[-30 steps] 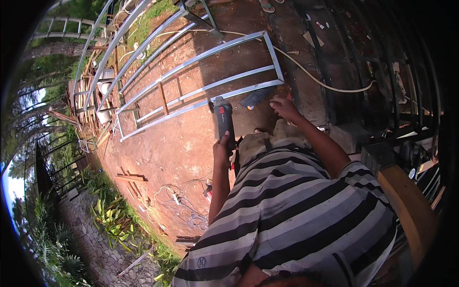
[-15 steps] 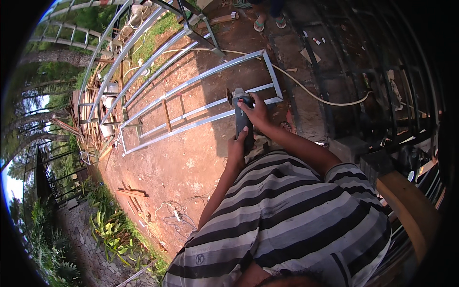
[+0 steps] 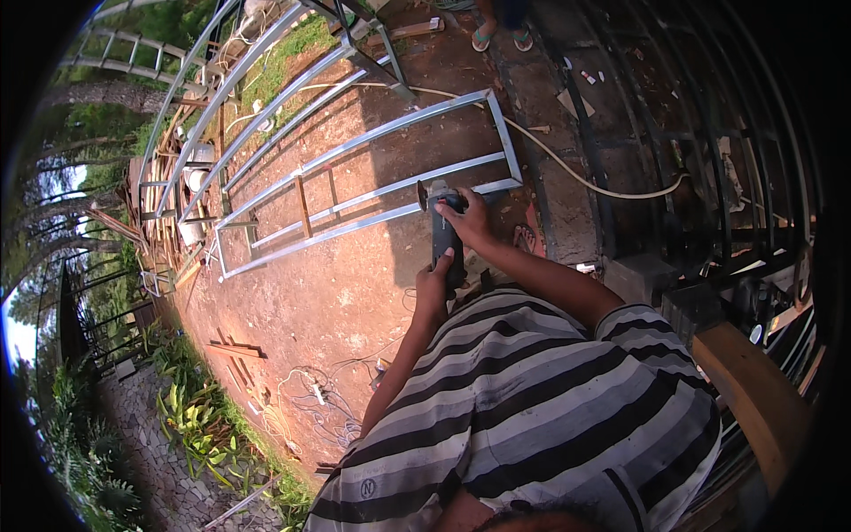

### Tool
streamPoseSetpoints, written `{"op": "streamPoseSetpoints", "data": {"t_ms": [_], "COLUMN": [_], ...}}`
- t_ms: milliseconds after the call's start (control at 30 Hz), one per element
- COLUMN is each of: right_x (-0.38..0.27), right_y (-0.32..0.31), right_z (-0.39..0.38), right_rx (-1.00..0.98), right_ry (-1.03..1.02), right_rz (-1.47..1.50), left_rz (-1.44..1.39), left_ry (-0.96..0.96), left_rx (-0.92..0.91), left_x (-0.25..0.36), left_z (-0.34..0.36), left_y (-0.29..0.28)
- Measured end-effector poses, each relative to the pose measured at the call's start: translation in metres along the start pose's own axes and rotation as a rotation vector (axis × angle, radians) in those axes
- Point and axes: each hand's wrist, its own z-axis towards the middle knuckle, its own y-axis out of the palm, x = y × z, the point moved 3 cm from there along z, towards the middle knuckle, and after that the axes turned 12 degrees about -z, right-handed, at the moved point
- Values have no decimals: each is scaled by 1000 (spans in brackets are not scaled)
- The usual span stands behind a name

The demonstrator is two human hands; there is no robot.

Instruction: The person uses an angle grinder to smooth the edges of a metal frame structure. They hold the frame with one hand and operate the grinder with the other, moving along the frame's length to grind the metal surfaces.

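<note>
Both hands hold a dark angle grinder [image 3: 444,232] in front of my body. My right hand [image 3: 470,219] wraps round its front end near the head. Lower down, my left hand [image 3: 433,282] is closed on the rear of the body, thumb on top. The grinder's disc [image 3: 422,196] stands on edge at the near rail of a long silver metal frame [image 3: 372,218]; whether it touches the rail I cannot tell. A brown crosspiece [image 3: 303,207] spans the frame's rails toward the left.
Upright metal trusses [image 3: 257,95] stand at the far left. A pale hose [image 3: 576,173] runs past the frame's right end. Tangled cables [image 3: 321,401] and wood strips [image 3: 236,350] lie on the ground at left. A person's sandalled feet [image 3: 502,38] are at the back.
The grinder and both hands have shifted slightly down, from the frame's middle rail toward its near rail. My view has turned a little, and more of my sandalled foot shows.
</note>
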Motion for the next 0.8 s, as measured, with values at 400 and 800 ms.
{"op": "streamPoseSetpoints", "data": {"t_ms": [400,800], "right_x": [-24,-32], "right_y": [-3,4], "right_z": [-4,-2], "right_rx": [-21,8], "right_ry": [-44,-80], "right_rz": [34,77], "left_rz": [-77,-51], "left_ry": [54,108], "left_rx": [65,82], "left_x": [-4,2], "left_z": [-9,-13], "left_y": [-3,-4]}}
